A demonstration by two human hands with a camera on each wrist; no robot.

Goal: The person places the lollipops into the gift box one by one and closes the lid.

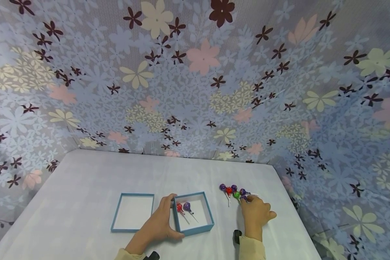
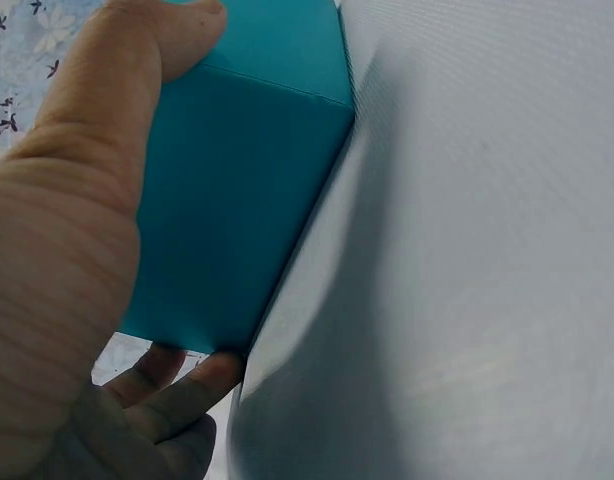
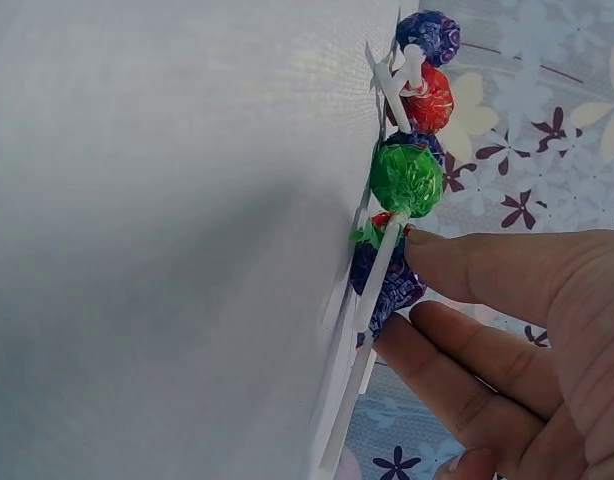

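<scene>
My left hand [image 1: 160, 220] grips a blue-edged square box [image 1: 195, 230], thumb along the near wall and fingers at its far left corner. Inside lie a red lollipop [image 1: 180, 208] and a purple lollipop [image 1: 187, 207], sticks toward me. To the right, my right hand [image 1: 256, 213] reaches into a cluster of wrapped lollipops. Its thumb and fingertips pinch a purple lollipop [image 3: 392, 285], seen in the right wrist view. A green lollipop [image 3: 407, 180] lies right beside the thumb, its white stick crossing in front of the purple one. The left wrist view shows the box's teal outer wall [image 2: 237, 190].
A shallow blue-rimmed lid [image 1: 116, 213] lies left of the box, close to my left forearm. Beyond the green lollipop are a red lollipop [image 1: 229, 190] and more purple ones [image 1: 222, 187]. Floral cloth [image 1: 182, 90] rises behind the white table [image 1: 84, 180].
</scene>
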